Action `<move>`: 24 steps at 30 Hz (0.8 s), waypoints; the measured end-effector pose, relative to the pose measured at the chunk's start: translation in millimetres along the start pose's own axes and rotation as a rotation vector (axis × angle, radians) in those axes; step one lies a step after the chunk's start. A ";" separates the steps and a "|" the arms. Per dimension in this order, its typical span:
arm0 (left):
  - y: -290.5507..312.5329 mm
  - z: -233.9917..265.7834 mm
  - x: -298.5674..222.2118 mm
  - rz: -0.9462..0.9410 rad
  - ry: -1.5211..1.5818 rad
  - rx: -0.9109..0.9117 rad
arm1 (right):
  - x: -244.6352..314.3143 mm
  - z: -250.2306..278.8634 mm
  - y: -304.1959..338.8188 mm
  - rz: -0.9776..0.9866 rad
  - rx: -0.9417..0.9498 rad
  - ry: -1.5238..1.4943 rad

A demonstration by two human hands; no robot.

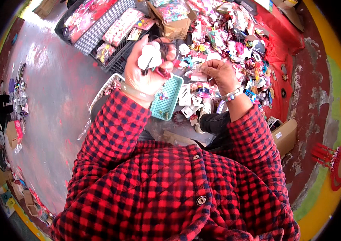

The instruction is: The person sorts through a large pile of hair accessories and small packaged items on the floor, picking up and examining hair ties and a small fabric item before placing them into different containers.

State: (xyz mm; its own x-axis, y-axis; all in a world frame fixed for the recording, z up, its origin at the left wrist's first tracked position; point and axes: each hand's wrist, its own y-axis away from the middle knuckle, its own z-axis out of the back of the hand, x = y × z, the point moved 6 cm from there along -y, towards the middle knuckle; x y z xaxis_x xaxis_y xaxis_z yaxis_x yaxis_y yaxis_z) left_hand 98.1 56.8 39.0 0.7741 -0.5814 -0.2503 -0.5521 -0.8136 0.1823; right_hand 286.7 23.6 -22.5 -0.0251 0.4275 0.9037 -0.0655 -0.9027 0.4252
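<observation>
My left hand is raised, palm up, with its fingers curled round a bunch of hair ties. White rounded, petal-like pieces, dark bands and a dark red piece show in the bunch. To the right, my right hand is held over the near edge of a heap of small accessories, thumb and forefinger pinched together. A small pale card is at its fingertips; whether the fingers grip it is hard to tell. Below and between my hands lies a teal plastic basket with a few small colourful pieces inside.
A large heap of packaged hair accessories spreads over red cloth at the right. Black crates and an open cardboard box stand at the far side. A white basket is partly behind my left forearm. More goods line the left wall.
</observation>
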 end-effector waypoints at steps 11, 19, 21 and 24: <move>6.7 28.0 -19.2 -0.082 -0.063 0.079 | -11.3 -13.6 -3.1 -0.030 0.050 0.314; 21.1 12.9 -5.4 -0.056 0.080 0.059 | -34.3 -20.7 -25.4 -0.002 0.129 0.344; 27.4 14.6 3.4 -0.051 0.093 0.019 | -39.1 -28.5 -23.5 -0.030 0.150 0.433; 31.7 8.2 11.4 -0.028 0.250 0.016 | -35.0 -42.8 -21.4 -0.022 0.149 0.476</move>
State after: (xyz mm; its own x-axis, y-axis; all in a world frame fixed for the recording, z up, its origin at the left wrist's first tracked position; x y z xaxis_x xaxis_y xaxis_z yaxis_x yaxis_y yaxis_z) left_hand 86.9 24.4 34.2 0.8409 -0.5410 -0.0113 -0.5323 -0.8307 0.1631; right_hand 246.3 30.1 -65.4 -0.4803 0.3900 0.7856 0.0715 -0.8753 0.4782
